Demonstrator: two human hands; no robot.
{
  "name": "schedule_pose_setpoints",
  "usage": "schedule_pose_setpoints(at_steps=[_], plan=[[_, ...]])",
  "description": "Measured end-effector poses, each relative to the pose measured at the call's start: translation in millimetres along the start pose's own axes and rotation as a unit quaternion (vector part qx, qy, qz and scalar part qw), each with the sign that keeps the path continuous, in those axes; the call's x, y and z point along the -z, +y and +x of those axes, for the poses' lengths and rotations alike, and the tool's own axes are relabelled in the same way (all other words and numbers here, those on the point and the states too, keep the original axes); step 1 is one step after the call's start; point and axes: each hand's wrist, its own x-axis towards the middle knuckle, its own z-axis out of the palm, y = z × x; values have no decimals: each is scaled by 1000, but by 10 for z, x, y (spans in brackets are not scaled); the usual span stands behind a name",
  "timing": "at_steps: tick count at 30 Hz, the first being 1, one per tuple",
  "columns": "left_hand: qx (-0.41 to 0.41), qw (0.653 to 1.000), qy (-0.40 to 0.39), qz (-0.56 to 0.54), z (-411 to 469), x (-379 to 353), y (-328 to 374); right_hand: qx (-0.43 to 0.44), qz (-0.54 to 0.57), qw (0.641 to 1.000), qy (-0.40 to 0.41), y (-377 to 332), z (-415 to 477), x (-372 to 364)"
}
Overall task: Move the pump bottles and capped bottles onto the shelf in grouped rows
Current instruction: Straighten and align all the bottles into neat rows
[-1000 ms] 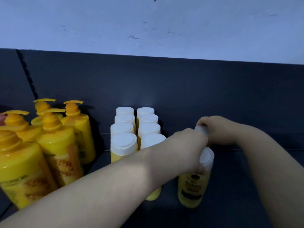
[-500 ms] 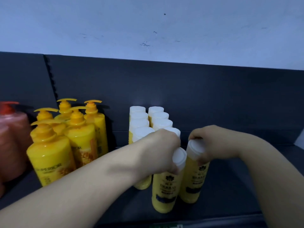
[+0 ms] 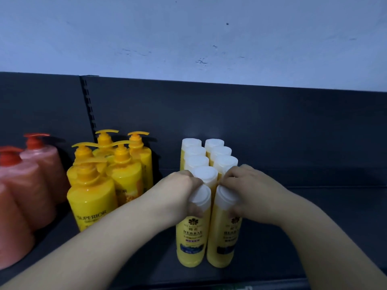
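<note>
Gripping the left capped bottle [image 3: 191,233] by its top with the left hand [image 3: 180,189], the right capped bottle [image 3: 224,243] with the right hand [image 3: 245,185]. Slid left since before, now fronting both rows [image 3: 201,160].

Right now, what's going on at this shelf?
A person is stocking the shelf. The left hand grips the left capped bottle by its top, the right hand the right capped bottle; both stand fronting two white-capped rows. Yellow pump bottles and red pump bottles stand further left.
</note>
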Motion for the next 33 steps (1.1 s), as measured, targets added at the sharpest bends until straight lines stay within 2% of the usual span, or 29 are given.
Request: schedule_pose_setpoints(at_steps=[8, 12, 15, 19, 21, 26, 31, 33], plan=[[-69, 993, 13, -98, 32, -99, 131, -52, 5, 998, 45, 74, -72, -45], [-74, 994, 33, -79, 71, -190, 203, -42, 21, 998, 48, 103, -103, -72], [-52, 996, 66, -24, 99, -241, 118, -35, 32, 997, 57, 101, -102, -106], [-88, 982, 162, 49, 91, -322, -5, -34, 30, 996, 74, 115, -94, -125], [-91, 973, 206, 43, 103, -377, -70, -36, 32, 996, 76, 117, -101, -138], [-68, 966, 246, 46, 33, -470, -78, -40, 37, 993, 102, 121, -129, -206], [-50, 969, 242, 12, -64, -491, -12, -38, 44, 991, 120, 90, -195, -251], [-46, 966, 253, -22, -30, -419, -3, -41, 93, 985, 139, 116, -221, -228]])
